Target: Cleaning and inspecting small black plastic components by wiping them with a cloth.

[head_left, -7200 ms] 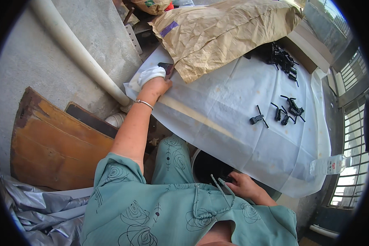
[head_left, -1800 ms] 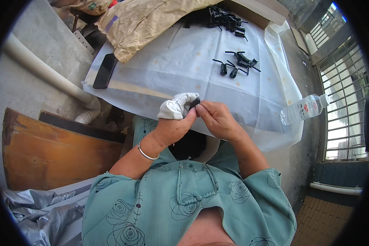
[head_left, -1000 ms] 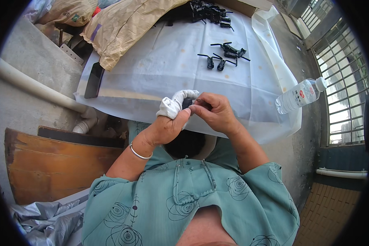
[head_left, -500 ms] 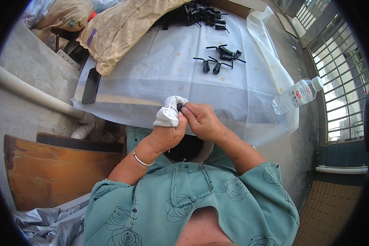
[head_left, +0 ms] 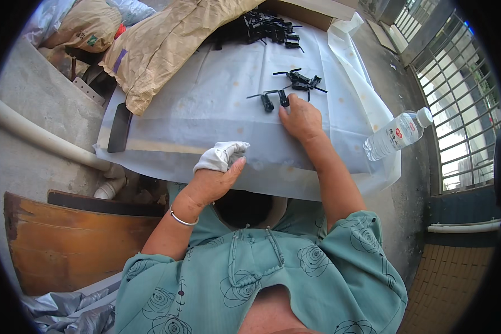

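My left hand [head_left: 218, 167], its fingers covered by a white cloth glove, hangs over the near edge of the table. Its thumb stands apart from the curled fingers, and nothing shows between them. My right hand [head_left: 301, 118] is stretched forward over the sheet, thumb and fingertips closed at a small black part [head_left: 284, 98] with a thin bent arm. Just left of it lies a similar black part [head_left: 268, 103]. Several more in a small cluster [head_left: 300, 80] lie just beyond my fingers. What these parts are for cannot be seen.
A white plastic sheet [head_left: 189, 119] covers the table. Farther back is a pile of black parts [head_left: 270, 28] near a cardboard box [head_left: 306, 15]. Brown paper [head_left: 161, 50] and a dark phone-like slab [head_left: 120, 128] lie left, a water bottle [head_left: 395, 133] right. A dark-mouthed round container [head_left: 250, 210] stands below the table edge.
My hands were together at the table edge around a small dark thing. Now they are apart: the right has reached forward to a black part, and the left has lowered slightly, with no dark thing visible.
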A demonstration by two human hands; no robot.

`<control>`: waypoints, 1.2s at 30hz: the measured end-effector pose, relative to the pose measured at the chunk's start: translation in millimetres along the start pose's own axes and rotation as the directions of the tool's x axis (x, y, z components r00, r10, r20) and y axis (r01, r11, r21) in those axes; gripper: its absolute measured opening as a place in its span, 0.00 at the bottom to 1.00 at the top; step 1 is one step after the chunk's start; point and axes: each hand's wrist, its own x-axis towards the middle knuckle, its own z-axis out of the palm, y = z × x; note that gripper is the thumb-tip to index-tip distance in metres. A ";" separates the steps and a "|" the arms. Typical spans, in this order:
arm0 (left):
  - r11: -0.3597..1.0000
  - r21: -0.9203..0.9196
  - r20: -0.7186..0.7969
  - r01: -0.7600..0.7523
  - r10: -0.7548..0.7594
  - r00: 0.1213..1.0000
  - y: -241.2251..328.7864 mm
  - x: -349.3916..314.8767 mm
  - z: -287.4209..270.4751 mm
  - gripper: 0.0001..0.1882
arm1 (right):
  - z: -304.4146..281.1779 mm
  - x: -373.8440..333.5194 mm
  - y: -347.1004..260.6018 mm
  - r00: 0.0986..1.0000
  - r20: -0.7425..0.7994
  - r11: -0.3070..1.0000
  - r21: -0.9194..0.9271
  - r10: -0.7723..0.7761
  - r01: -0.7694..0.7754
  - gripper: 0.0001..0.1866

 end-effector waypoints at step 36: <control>0.878 -0.473 -0.186 0.070 -0.177 0.967 9.2 -25.0 1.0 0.15 | -31.4 -96.2 -72.1 0.908 0.076 0.577 0.793 -0.412 0.195 0.13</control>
